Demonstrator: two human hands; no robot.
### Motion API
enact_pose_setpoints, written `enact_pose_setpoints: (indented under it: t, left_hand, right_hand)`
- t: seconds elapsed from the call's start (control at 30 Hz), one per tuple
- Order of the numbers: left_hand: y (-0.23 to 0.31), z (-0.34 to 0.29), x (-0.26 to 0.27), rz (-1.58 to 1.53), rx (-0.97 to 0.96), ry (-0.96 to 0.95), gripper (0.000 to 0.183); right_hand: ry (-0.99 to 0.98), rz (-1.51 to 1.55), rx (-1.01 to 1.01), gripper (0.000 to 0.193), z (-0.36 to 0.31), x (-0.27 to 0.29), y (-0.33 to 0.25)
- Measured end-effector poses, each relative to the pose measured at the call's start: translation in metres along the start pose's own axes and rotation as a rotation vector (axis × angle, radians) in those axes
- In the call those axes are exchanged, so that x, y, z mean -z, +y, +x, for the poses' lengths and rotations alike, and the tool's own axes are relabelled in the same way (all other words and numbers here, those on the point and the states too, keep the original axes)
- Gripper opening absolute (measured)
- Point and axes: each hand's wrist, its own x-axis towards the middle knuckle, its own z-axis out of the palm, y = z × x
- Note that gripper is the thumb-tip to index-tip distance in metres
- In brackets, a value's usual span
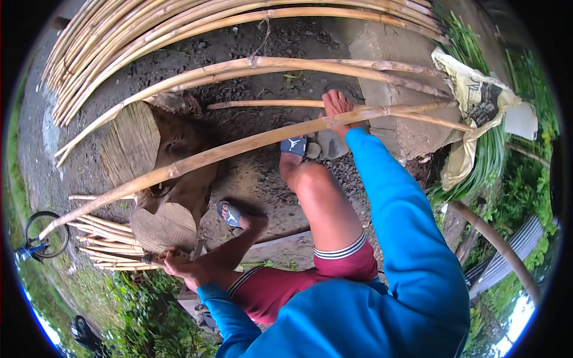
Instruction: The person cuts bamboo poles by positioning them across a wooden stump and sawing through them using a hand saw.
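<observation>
- Your right grip (338, 111) clasped the pole (245, 147), which ran from far right to near left.
- Your left grip (181, 268), nearer its left end, clutched a dark handle (149, 258).

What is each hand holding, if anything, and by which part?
Right hand: a pole, gripped between its middle and right end. Left hand: a dark tool, by its near end; kind unclear.

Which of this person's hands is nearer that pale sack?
Right. The right hand grips a long pole, left of the sack; the left hand is farther off, beside the smaller cut log.
</observation>
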Motion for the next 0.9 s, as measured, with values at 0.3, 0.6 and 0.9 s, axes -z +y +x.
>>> enact_pose_setpoints:
  t: [0.3, 0.6, 0.9]
  left_hand:
    - [0.004, -0.009, -0.039, -0.023, 0.159, 0.012, 0.034]
    - [0.038, -0.011, -0.034, -0.033, 0.282, 0.059, 0.035]
    - [0.014, -0.007, -0.034, -0.437, 0.272, 0.078, 0.015]
  right_hand:
    - [-0.421, -0.095, -0.243, 0.041, -0.028, -0.064, 0.055]
    - [-0.843, 0.167, -0.438, 0.070, -0.120, 0.045, -0.005]
    - [-0.842, -0.053, -0.452, 0.045, -0.348, 0.181, 0.153]
